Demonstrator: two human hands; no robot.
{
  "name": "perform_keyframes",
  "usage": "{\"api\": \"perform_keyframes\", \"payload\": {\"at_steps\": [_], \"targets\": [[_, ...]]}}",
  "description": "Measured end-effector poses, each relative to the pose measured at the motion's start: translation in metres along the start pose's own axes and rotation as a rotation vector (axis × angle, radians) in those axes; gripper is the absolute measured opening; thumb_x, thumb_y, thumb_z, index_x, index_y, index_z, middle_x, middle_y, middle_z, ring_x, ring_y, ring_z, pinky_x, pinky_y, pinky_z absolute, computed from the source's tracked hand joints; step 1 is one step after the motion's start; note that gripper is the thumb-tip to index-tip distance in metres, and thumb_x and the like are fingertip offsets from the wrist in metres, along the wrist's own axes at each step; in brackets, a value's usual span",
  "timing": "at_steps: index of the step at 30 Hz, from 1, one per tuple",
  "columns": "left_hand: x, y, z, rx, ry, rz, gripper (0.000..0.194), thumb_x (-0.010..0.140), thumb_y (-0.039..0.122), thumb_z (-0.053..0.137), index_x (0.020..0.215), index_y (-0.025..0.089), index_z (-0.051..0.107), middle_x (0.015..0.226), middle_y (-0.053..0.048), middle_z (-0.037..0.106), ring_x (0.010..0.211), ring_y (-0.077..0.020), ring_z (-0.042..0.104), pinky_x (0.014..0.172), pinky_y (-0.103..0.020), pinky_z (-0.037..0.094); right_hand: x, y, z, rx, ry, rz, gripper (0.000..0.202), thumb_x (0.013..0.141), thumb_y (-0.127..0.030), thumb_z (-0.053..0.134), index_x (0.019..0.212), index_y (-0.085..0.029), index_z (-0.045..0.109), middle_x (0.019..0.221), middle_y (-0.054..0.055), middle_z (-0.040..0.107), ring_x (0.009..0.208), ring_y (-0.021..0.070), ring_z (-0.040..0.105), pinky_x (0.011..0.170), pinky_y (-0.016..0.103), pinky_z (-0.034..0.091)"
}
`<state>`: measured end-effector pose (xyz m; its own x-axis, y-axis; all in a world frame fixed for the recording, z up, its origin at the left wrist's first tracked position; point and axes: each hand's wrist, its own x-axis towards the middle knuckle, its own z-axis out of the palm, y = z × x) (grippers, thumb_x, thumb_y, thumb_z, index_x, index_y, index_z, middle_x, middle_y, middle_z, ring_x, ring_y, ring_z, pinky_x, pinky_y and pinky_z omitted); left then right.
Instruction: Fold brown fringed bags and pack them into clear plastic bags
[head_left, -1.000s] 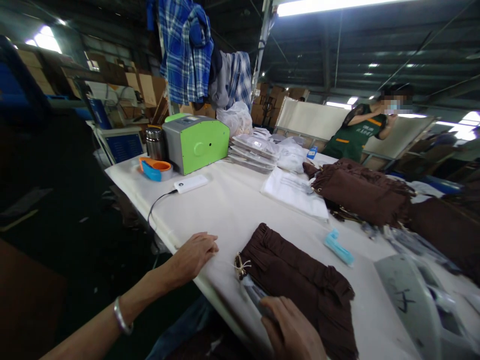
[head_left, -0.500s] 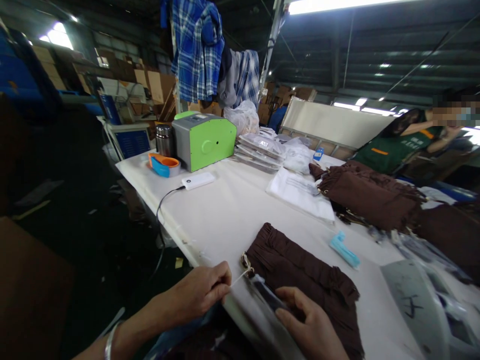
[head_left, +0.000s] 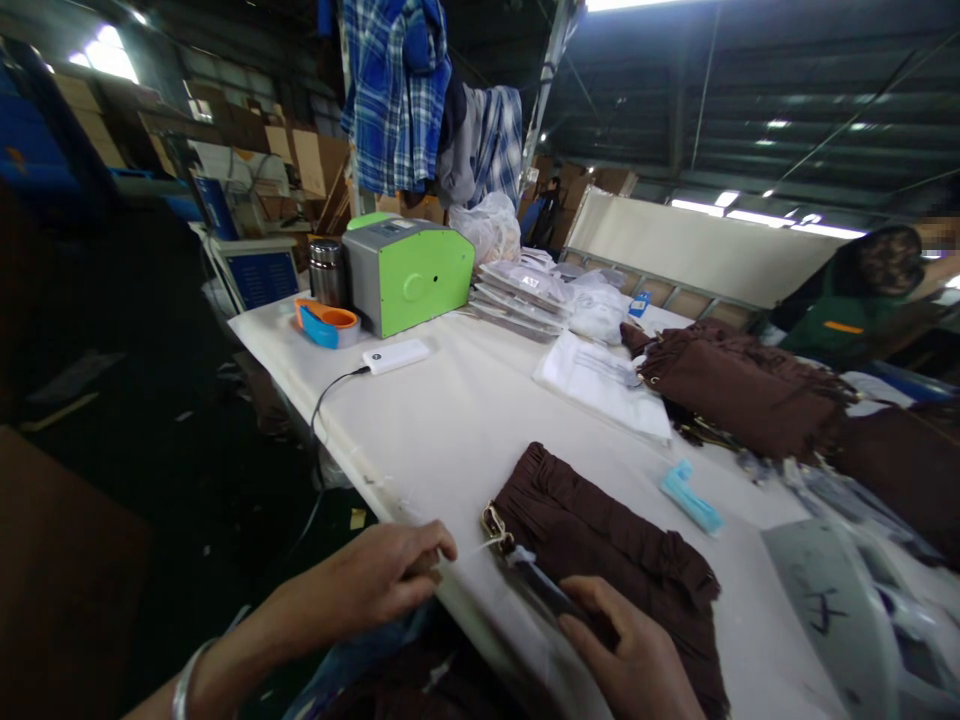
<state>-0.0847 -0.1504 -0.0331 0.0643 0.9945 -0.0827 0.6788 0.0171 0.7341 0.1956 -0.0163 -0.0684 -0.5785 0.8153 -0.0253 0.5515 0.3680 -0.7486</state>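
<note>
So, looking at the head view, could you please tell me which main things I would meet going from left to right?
Silver bracelet, steel flask, left hand, folded brown garment, grey panel with a dark marking. The right hand overlaps the garment, so I left it out.

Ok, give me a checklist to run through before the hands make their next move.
1. Brown garment lying folded on the table: ok.
2. Right hand at the garment's near edge: ok.
3. Left hand gripping the pale string: cannot tell, the string's end blurs near the fingertips.
4. String tucked in: not ok, it sticks out toward the left hand.
5. Light blue thing apart from the garment: ok.
</note>
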Motion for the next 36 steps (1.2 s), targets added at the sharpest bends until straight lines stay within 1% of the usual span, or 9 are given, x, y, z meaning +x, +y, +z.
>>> {"api": "perform_keyframes", "payload": {"at_steps": [3, 6, 8, 10, 13, 18, 23, 29, 36], "targets": [[0.005, -0.009, -0.017, 0.099, 0.088, 0.001, 0.031, 0.087, 0.016, 0.052, 0.116, 0.028, 0.052, 0.084, 0.005, 0.062, 0.075, -0.0128, 0.058, 0.07, -0.022, 0.038, -0.001, 0.008, 0.002, -0.059, 0.033, -0.046, 0.022, 0.079, -0.035, 0.056, 0.095, -0.028, 0.071, 0.093, -0.001, 0.072, 0.088, 0.0195, 0.067, 0.081, 0.026, 0.05], [0.016, -0.01, -0.034, 0.251, 0.169, -0.018, 0.02, 0.087, 0.015, 0.051, 0.105, 0.024, 0.056, 0.091, 0.002, 0.064, 0.081, -0.0154, 0.059, 0.074, -0.025, 0.039, -0.001, 0.019, 0.003, -0.156, 0.071, -0.151, 0.022, 0.082, -0.034, 0.057, 0.098, -0.027, 0.071, 0.096, 0.001, 0.072, 0.089, 0.0191, 0.068, 0.081, 0.025, 0.052], [0.027, -0.006, -0.045, 0.364, 0.238, -0.011, 0.013, 0.088, 0.016, 0.05, 0.096, 0.022, 0.058, 0.091, 0.0, 0.065, 0.083, -0.0173, 0.058, 0.076, -0.027, 0.039, -0.002, 0.028, 0.003, -0.212, 0.069, -0.237, 0.023, 0.084, -0.034, 0.058, 0.103, -0.026, 0.069, 0.099, 0.002, 0.072, 0.091, 0.0184, 0.069, 0.081, 0.023, 0.054], [0.039, 0.001, -0.055, 0.424, 0.295, 0.043, 0.012, 0.089, 0.016, 0.049, 0.092, 0.021, 0.06, 0.091, -0.001, 0.064, 0.084, -0.018, 0.057, 0.079, -0.029, 0.039, -0.003, 0.034, 0.005, -0.233, 0.074, -0.286, 0.024, 0.085, -0.034, 0.059, 0.106, -0.025, 0.068, 0.102, 0.003, 0.072, 0.093, 0.0178, 0.069, 0.081, 0.022, 0.054], [0.053, 0.011, -0.064, 0.417, 0.322, 0.128, 0.015, 0.09, 0.018, 0.047, 0.092, 0.021, 0.061, 0.09, -0.002, 0.064, 0.085, -0.0173, 0.057, 0.079, -0.028, 0.04, -0.007, 0.038, 0.009, -0.196, 0.123, -0.246, 0.023, 0.086, -0.034, 0.059, 0.104, -0.025, 0.068, 0.101, 0.002, 0.071, 0.093, 0.0184, 0.068, 0.083, 0.024, 0.053], [0.055, 0.019, -0.067, 0.229, 0.278, 0.13, 0.016, 0.088, 0.018, 0.047, 0.09, 0.021, 0.062, 0.088, 0.0, 0.064, 0.082, -0.0146, 0.057, 0.076, -0.025, 0.041, -0.009, 0.037, 0.011, -0.134, 0.093, -0.177, 0.023, 0.086, -0.038, 0.058, 0.101, -0.026, 0.07, 0.1, 0.004, 0.071, 0.092, 0.0208, 0.068, 0.082, 0.026, 0.054], [0.041, 0.008, -0.065, 0.07, 0.223, 0.061, 0.015, 0.087, 0.017, 0.05, 0.092, 0.021, 0.064, 0.092, 0.002, 0.066, 0.084, -0.0128, 0.059, 0.076, -0.022, 0.042, -0.006, 0.038, 0.005, -0.161, 0.025, -0.183, 0.025, 0.087, -0.039, 0.058, 0.104, -0.024, 0.07, 0.103, 0.006, 0.072, 0.094, 0.0217, 0.068, 0.084, 0.027, 0.054], [0.034, -0.003, -0.063, 0.043, 0.218, 0.001, 0.014, 0.087, 0.018, 0.051, 0.092, 0.02, 0.065, 0.091, 0.002, 0.068, 0.083, -0.0131, 0.06, 0.075, -0.022, 0.043, -0.004, 0.034, 0.0, -0.145, -0.056, -0.178, 0.025, 0.086, -0.038, 0.058, 0.105, -0.025, 0.069, 0.102, 0.005, 0.072, 0.093, 0.0203, 0.069, 0.082, 0.025, 0.054], [0.028, 0.0, -0.064, -0.048, 0.22, -0.011, 0.012, 0.087, 0.022, 0.053, 0.09, 0.019, 0.065, 0.09, 0.001, 0.069, 0.083, -0.0146, 0.061, 0.074, -0.023, 0.045, -0.006, 0.013, 0.001, 0.059, 0.037, -0.04, 0.023, 0.078, -0.041, 0.062, 0.094, -0.026, 0.071, 0.09, 0.001, 0.073, 0.082, 0.0187, 0.068, 0.075, 0.022, 0.052]]}}
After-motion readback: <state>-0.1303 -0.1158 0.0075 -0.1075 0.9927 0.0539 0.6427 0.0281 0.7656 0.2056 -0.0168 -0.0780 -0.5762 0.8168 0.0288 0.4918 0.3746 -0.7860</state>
